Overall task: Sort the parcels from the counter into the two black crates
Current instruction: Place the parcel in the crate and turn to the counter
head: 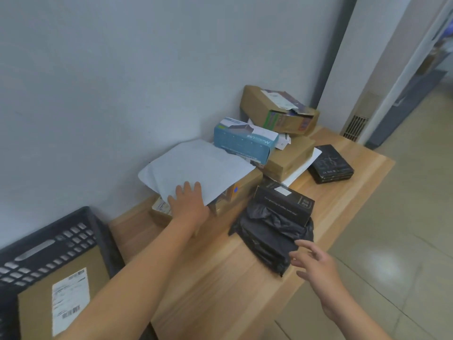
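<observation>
A pile of parcels lies on the wooden counter (220,278) against the wall. My left hand (188,202) rests with straight fingers on the near corner of a white padded mailer (196,165) that lies over cardboard boxes. My right hand (316,268) hovers open, fingers spread, just beside a black plastic-bag parcel (267,239), which has a black box (284,204) on its far end. One black crate (49,244) stands at the lower left and holds a cardboard box with a shipping label (63,300).
Further back sit a blue box (245,141), a torn cardboard box (279,111), a flat cardboard box (291,155) and a black packet (331,165). The counter's right edge drops to a tiled floor (404,253). A doorway stands at the far right.
</observation>
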